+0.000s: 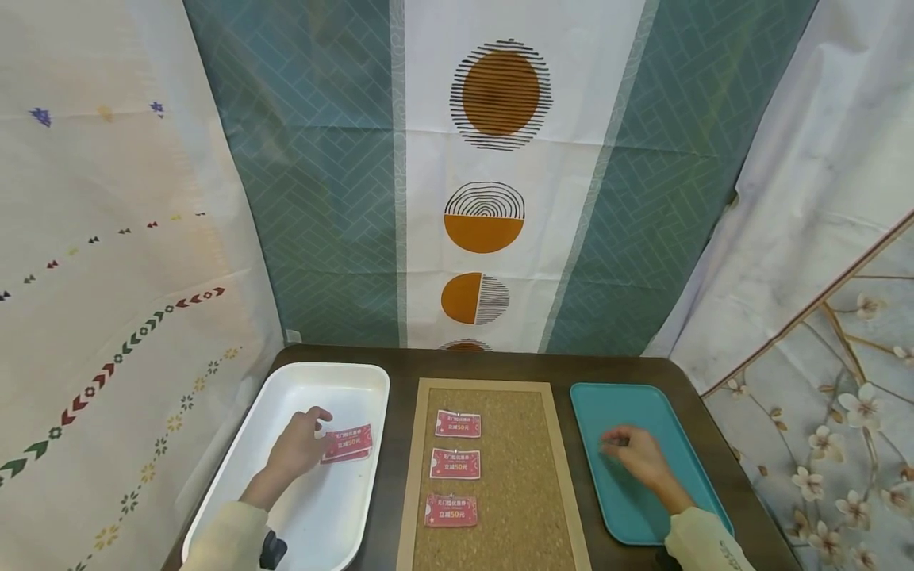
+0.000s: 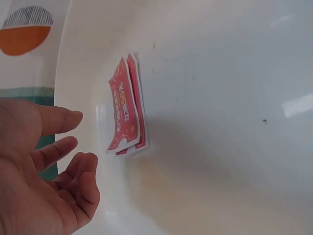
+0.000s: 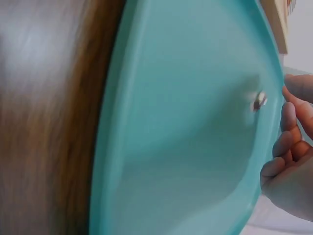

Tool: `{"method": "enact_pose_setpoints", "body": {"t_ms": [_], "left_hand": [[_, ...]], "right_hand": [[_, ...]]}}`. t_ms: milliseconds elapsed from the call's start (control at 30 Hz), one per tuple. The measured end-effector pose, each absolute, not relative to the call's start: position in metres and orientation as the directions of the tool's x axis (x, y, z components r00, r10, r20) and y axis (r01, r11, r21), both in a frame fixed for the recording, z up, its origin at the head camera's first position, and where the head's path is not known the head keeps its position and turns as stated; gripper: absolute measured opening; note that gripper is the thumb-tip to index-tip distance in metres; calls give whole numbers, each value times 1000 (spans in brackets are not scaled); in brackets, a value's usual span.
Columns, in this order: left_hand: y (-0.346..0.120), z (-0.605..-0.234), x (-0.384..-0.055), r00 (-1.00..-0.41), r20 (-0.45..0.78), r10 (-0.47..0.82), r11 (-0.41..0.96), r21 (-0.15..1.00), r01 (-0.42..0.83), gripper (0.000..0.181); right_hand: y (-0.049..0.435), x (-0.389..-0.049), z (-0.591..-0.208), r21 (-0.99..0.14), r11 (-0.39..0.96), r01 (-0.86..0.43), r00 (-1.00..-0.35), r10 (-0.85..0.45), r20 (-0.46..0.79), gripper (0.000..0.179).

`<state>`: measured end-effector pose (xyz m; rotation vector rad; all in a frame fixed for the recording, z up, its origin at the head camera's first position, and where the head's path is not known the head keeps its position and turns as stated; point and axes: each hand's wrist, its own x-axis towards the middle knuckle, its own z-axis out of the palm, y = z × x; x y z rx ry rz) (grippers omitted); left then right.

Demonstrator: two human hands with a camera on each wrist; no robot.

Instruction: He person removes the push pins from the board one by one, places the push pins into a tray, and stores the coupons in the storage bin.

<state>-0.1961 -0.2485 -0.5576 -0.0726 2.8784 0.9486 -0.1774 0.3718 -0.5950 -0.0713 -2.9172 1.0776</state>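
Left of the board [image 1: 517, 460], two red cards [image 1: 350, 440] are lying in the white tray [image 1: 328, 511], and the left grip [image 1: 296, 444] is hanging loose, empty. Right of it, the right grip [image 1: 639, 457] is bending over the blue-green tray [image 1: 621, 406]; I cannot tell if it is holding anything.

My right hand [image 3: 295, 154] hangs between three and four o'clock, its fingers [image 3: 288, 113] loosely curled. Near their tips, at three, a small shiny thing [image 3: 258, 101], too blurred to name, shows against the teal tray [image 3: 190, 98]. Dark brown tabletop [image 3: 44, 147] spreads at nine; a pale wooden edge [image 3: 277, 24] slants near two.
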Motion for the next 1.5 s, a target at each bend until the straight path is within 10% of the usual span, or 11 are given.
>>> {"method": "enact_pose_setpoints", "body": {"t_ms": [1500], "left_hand": [[-172,-528,-188,-997,-26,68,643,766,24,37]], "right_hand": [[252,-167,-596,-769,617,-166,-978,-201,50,5]]}}
